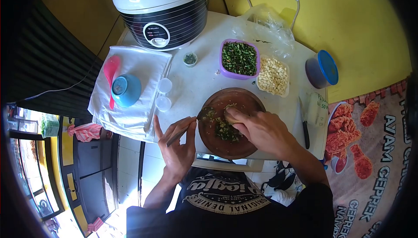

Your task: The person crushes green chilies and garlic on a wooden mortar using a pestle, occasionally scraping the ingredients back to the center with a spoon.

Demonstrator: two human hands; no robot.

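A round brown mortar (209,139) sits near the table's front edge, with chopped green and pale bits (227,132) in it. My left hand (177,149) is at its left side, closed on the handle of a metal spoon (177,136); the index finger sticks out. The spoon's bowl end reaches over the mortar's left rim. Inside the mortar, my right hand (260,129) is closed with its fingers pointing down into the bits. What it grips is hidden by the fingers.
Behind the mortar stand a purple tub of chopped greens (239,58) and a clear tub of pale pieces (273,76). A knife (305,129) and blue-lidded container (321,69) are right. Left are a rice cooker (163,16), blue bowl (126,90), pink spoon (111,68) and small cups (163,103).
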